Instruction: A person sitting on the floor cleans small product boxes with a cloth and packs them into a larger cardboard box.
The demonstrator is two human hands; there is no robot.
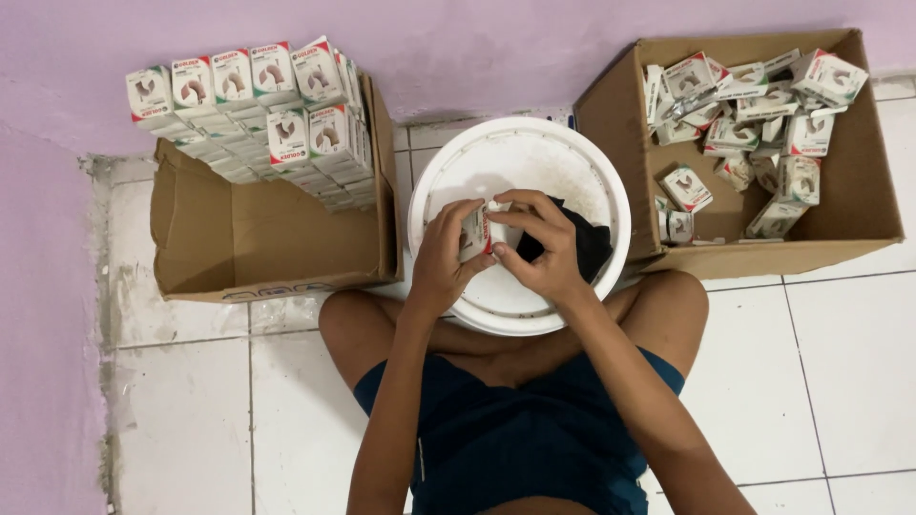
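Observation:
Both my hands meet over a white round lid (520, 162) resting on my crossed legs. My left hand (441, 259) grips a small white carton (474, 234) with a red stripe, held upright. My right hand (542, 243) pinches the top of the same carton with its fingers. A black cloth-like item (584, 243) lies on the lid just behind my right hand. What is inside the carton is hidden.
A cardboard box (258, 238) at the left holds neat stacked rows of the same small cartons (277, 124). A second cardboard box (859, 191) at the right holds several loose cartons (754, 124). White floor tiles and a pink wall surround me.

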